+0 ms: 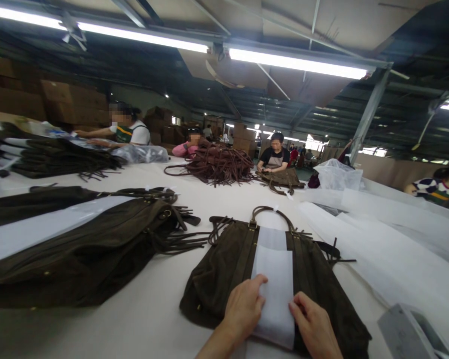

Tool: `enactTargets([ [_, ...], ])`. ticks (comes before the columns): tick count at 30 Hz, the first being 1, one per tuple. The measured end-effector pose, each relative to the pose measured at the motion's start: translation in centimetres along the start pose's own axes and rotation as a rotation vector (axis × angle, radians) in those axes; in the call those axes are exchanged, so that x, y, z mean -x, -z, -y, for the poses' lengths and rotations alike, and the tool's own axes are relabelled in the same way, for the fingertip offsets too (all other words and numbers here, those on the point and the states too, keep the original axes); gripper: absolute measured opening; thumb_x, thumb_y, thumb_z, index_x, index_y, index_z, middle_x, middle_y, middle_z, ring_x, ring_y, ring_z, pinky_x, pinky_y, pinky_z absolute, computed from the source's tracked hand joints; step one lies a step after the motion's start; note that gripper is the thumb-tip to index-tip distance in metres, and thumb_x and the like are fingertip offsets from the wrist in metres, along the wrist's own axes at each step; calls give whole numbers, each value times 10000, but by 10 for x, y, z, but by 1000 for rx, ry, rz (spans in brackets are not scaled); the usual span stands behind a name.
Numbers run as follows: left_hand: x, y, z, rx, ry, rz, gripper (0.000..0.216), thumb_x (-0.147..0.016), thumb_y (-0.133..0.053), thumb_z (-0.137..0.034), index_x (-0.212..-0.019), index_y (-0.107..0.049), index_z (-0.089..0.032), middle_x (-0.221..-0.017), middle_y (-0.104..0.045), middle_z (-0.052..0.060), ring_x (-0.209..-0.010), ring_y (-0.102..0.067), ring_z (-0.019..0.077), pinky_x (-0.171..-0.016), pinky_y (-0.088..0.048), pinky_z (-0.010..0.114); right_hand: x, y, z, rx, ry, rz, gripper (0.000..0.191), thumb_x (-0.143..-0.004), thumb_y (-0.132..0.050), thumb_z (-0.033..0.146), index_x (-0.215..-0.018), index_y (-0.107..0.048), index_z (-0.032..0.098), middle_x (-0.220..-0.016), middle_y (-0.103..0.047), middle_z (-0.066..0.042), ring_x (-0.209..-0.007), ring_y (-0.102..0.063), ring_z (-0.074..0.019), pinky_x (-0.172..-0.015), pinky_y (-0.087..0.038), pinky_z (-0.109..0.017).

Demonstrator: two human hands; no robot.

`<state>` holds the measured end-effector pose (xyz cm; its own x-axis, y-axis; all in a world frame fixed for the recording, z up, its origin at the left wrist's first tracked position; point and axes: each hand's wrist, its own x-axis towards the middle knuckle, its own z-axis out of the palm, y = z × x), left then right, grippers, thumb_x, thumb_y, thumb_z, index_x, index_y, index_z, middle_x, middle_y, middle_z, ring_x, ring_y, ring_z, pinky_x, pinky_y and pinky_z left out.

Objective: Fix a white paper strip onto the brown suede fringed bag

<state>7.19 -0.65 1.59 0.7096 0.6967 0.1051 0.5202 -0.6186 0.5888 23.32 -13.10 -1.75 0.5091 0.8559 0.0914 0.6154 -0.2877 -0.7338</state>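
Observation:
A dark olive handbag (213,269) lies flat in front of me, its looped handles pointing away and thin tassels at its top corners. Down its middle runs a white paper strip (275,289), which also passes up under the handles. My left hand (244,303) is closed at the strip's left edge, with its fingers curled and a fingertip on the paper. On the opposite edge, my right hand (314,319) pinches the strip between thumb and forefinger. The lower end of the strip rests over the bag's near side.
More dark bags (115,244) lie stacked at left with a white strip across them. Beyond are a pile of brown bags (220,162) and several people at work. White sheets (404,249) spread to the right, near a grey device (406,329) at the front edge.

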Motion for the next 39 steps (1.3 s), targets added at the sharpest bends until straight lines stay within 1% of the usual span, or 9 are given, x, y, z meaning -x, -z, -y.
enactTargets([
  [3, -1, -2, 0, 5, 27, -4, 459, -762, -471, -199, -1206, -556, -271, -1131, -662, 33, -1093, -589, 206, -983, -415, 353, 0, -1, 7, 172, -7, -12, 298, -914, -337, 414, -725, -464, 223, -705, -604, -11, -717, -583, -188, -688, -340, -325],
  [10, -1, -5, 0, -8, 67, 2, 486, -776, -483, -170, -1257, -547, -202, -1304, -594, 45, -1236, -496, 178, -1084, -325, 294, 0, -6, 19, 461, -65, -2, 287, -957, -258, 329, -792, -471, 229, -829, -688, -66, -845, -652, -254, -635, -308, -338],
  [20, -6, -3, -3, -116, 34, -13, 363, -763, -519, -181, -1106, -628, -226, -1138, -609, 76, -1083, -556, 211, -973, -429, 330, -1, -15, 26, 632, -69, -45, 297, -966, -246, 289, -860, -511, 209, -831, -702, -95, -787, -676, -258, -573, -337, -324],
  [24, -9, 1, -6, -171, 8, -52, 239, -731, -586, -203, -944, -693, -215, -1350, -471, 100, -1183, -492, 273, -1018, -415, 391, -1, -13, 27, 605, -76, -29, 263, -962, -265, 287, -850, -492, 216, -846, -702, -94, -798, -676, -269, -573, -321, -325],
  [28, -11, -3, -9, -300, -99, -30, 236, -772, -503, -129, -913, -692, -149, -1559, -254, 100, -1395, -260, 351, -1090, -348, 483, -1, -7, 30, 519, -83, -65, 197, -955, -308, 281, -885, -478, 210, -833, -700, -77, -800, -678, -265, -578, -325, -318],
  [30, -11, -7, -9, -363, -201, 32, 352, -801, -409, -66, -1043, -659, -117, -1517, -343, 143, -1428, -212, 316, -1123, -308, 493, -2, -4, 32, 466, -73, -81, 152, -944, -347, 261, -973, -488, 213, -853, -705, -63, -814, -680, -256, -596, -355, -309],
  [33, -15, -9, -10, -383, -254, 122, 469, -816, -348, -30, -1240, -542, -91, -1387, -494, 184, -1339, -393, 261, -1136, -306, 431, -6, -6, 34, 468, -31, -80, 235, -939, -334, 224, -1073, -526, 241, -918, -712, -68, -870, -677, -257, -643, -413, -313],
  [36, -23, -5, -12, -405, -264, 114, 481, -802, -362, -46, -1224, -550, -181, -1227, -581, 137, -1132, -554, 251, -1005, -438, 411, -11, -10, 39, 526, -43, -83, 360, -944, -239, 196, -975, -598, 199, -897, -709, -113, -847, -679, -278, -663, -454, -346],
  [39, -35, -1, -14, -472, -307, 84, 499, -788, -376, -77, -1206, -578, -262, -1136, -592, 115, -1039, -574, 277, -892, -482, 444, -11, 4, 46, 389, 16, -79, 292, -911, -347, 198, -952, -633, 158, -917, -700, -131, -884, -666, -269, -745, -477, -356],
])
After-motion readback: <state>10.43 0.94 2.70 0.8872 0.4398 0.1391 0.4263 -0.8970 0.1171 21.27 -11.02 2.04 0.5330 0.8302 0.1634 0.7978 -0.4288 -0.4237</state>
